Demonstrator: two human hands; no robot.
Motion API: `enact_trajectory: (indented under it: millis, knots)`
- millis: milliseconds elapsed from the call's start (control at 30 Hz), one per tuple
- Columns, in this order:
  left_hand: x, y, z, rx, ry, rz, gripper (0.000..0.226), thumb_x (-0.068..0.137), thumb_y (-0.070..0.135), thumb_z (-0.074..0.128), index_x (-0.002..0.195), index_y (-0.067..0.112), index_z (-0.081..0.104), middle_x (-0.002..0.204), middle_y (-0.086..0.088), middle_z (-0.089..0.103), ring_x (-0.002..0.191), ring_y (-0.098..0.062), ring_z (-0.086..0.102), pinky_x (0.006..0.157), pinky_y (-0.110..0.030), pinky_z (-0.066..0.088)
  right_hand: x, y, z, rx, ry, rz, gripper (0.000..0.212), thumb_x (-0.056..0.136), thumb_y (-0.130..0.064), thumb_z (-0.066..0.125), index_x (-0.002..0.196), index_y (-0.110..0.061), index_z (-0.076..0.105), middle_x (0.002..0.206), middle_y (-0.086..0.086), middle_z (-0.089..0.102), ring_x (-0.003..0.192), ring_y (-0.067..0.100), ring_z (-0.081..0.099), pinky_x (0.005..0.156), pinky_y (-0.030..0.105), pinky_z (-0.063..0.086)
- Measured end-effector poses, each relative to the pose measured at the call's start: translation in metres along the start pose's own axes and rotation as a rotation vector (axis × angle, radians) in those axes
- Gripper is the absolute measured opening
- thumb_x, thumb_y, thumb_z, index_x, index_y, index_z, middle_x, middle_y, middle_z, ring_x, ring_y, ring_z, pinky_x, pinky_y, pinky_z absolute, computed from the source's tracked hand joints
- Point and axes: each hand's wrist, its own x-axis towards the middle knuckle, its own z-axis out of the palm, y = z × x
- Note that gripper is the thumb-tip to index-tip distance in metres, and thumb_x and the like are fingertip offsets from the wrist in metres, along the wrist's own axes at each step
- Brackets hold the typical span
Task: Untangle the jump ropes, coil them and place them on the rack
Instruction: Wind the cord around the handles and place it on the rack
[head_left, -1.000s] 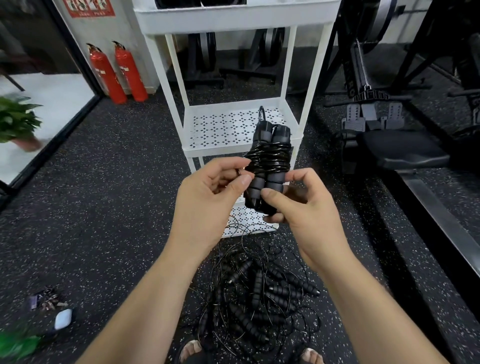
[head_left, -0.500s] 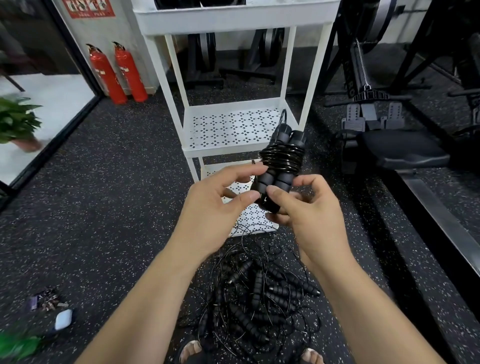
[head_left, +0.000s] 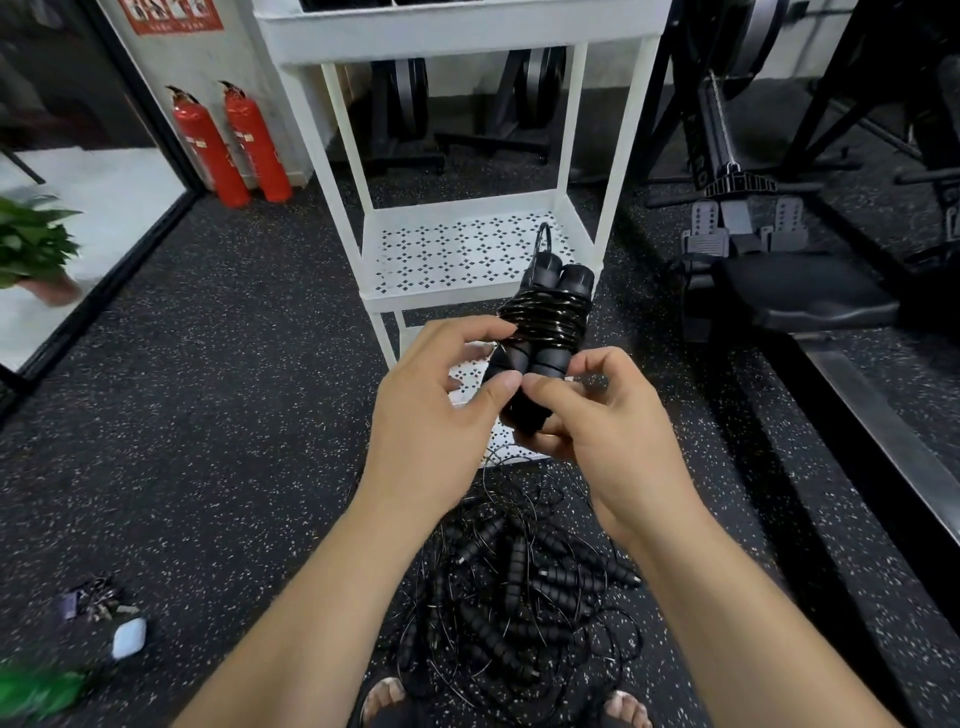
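A: Where is the rope at this moment?

B: The coiled jump rope (head_left: 545, 332) is in the air in front of the white rack (head_left: 441, 299), at the height of the middle shelf. Its two black handles lie side by side, with the thin cord wound many times around their upper half. The bundle is almost upright, and its top leans a little to the right.

A: And how do the hands hold it?

B: Both hands are closed on it. The left hand (head_left: 431, 415) pinches the lower part of the handles between the thumb and the curled fingers, from the left side. The right hand (head_left: 613, 431) has its fingers curled under and around the bottom end, with the thumb pressed on the front. The two thumbs almost touch each other.

A: Is the shelf holding something?

B: The middle shelf shows only its pattern of small holes. I cannot tell what is on the top shelf.

A: What about the other ropes?

B: A pile of tangled jump ropes (head_left: 519, 587) lies on the dark speckled floor (head_left: 234, 415), below the hands and just before the person's toes. Two red fire extinguishers (head_left: 208, 145) stand by the wall to the left of the rack.
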Motion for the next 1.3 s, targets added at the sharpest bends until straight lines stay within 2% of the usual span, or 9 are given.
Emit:
enact_trajectory:
  millis: [100,167,267,500,767,900,1000,1133,1300]
  knots:
    - [0.000,0.002,-0.002,-0.023,0.097,-0.007,0.038,0.092,0.018,0.082,0.117,0.045,0.075,0.116,0.025,0.072,0.098,0.017,0.058,0.086,-0.004,0.040,-0.001,-0.001,0.001,-0.055,-0.026,0.012,0.031,0.095,-0.009,0.080,0.114,-0.004,0.056,0.093,0.014,0.079,0.077,0.033,0.081,0.063,0.040,0.062]
    - [0.000,0.002,0.000,-0.146,0.109,-0.029,0.039,0.090,0.012,0.083,0.112,0.044,0.079,0.109,0.019,0.076,0.084,0.008,0.060,0.083,-0.020,0.049,-0.002,0.001,0.003,-0.091,-0.032,0.015,0.031,0.095,-0.011,0.081,0.113,-0.006,0.056,0.097,0.017,0.080,0.079,0.036,0.081,0.065,0.044,0.063]
    - [0.002,-0.002,0.006,-0.380,0.123,-0.097,0.041,0.087,-0.001,0.083,0.112,0.031,0.081,0.109,0.004,0.080,0.101,-0.013,0.074,0.095,-0.043,0.061,-0.003,0.003,0.006,-0.070,-0.031,0.037,0.030,0.095,-0.010,0.081,0.110,-0.007,0.056,0.097,0.021,0.079,0.079,0.038,0.081,0.063,0.041,0.063]
    - [0.009,-0.014,0.007,-0.667,0.269,-0.304,0.034,0.087,-0.010,0.078,0.110,0.014,0.082,0.099,-0.001,0.081,0.096,-0.010,0.073,0.087,-0.022,0.056,-0.008,0.004,0.013,-0.099,-0.063,0.054,0.030,0.093,-0.005,0.080,0.107,-0.006,0.053,0.094,0.018,0.080,0.076,0.038,0.081,0.059,0.038,0.060]
    - [0.007,-0.005,-0.009,-0.191,0.185,-0.065,0.037,0.091,0.008,0.082,0.112,0.039,0.082,0.105,0.012,0.081,0.088,-0.015,0.071,0.090,-0.045,0.059,-0.010,0.003,0.014,-0.037,-0.146,0.119,0.032,0.096,-0.003,0.078,0.115,-0.001,0.053,0.089,0.013,0.075,0.081,0.038,0.081,0.056,0.033,0.061]
    - [0.015,-0.011,-0.004,-0.607,0.285,-0.349,0.039,0.087,-0.006,0.081,0.121,0.014,0.080,0.106,-0.006,0.082,0.096,-0.013,0.077,0.089,-0.027,0.061,-0.012,0.004,0.017,-0.042,-0.143,0.134,0.035,0.095,-0.003,0.079,0.116,0.000,0.051,0.098,0.026,0.076,0.077,0.043,0.080,0.048,0.029,0.055]
    - [0.019,-0.019,-0.008,-0.736,0.318,-0.416,0.041,0.086,-0.010,0.079,0.124,0.006,0.077,0.106,-0.010,0.082,0.097,-0.010,0.076,0.092,-0.021,0.058,-0.012,0.004,0.018,-0.050,-0.141,0.115,0.033,0.095,-0.001,0.078,0.114,0.000,0.051,0.088,0.018,0.078,0.076,0.043,0.079,0.047,0.029,0.054]
    - [0.017,-0.018,-0.011,-0.626,0.321,-0.336,0.041,0.088,-0.005,0.081,0.124,0.014,0.078,0.105,-0.002,0.083,0.104,-0.010,0.077,0.098,-0.023,0.058,-0.013,0.004,0.017,-0.076,-0.187,0.108,0.035,0.095,-0.007,0.080,0.114,-0.004,0.051,0.087,0.009,0.079,0.079,0.040,0.081,0.052,0.031,0.057]
    - [0.011,-0.011,-0.012,-0.338,0.142,-0.106,0.033,0.094,0.005,0.080,0.118,0.025,0.068,0.115,0.010,0.080,0.114,-0.007,0.074,0.104,-0.033,0.057,-0.012,-0.003,0.009,0.110,-0.221,0.182,0.031,0.100,-0.009,0.075,0.116,-0.005,0.050,0.101,0.022,0.079,0.089,0.039,0.081,0.057,0.027,0.060]
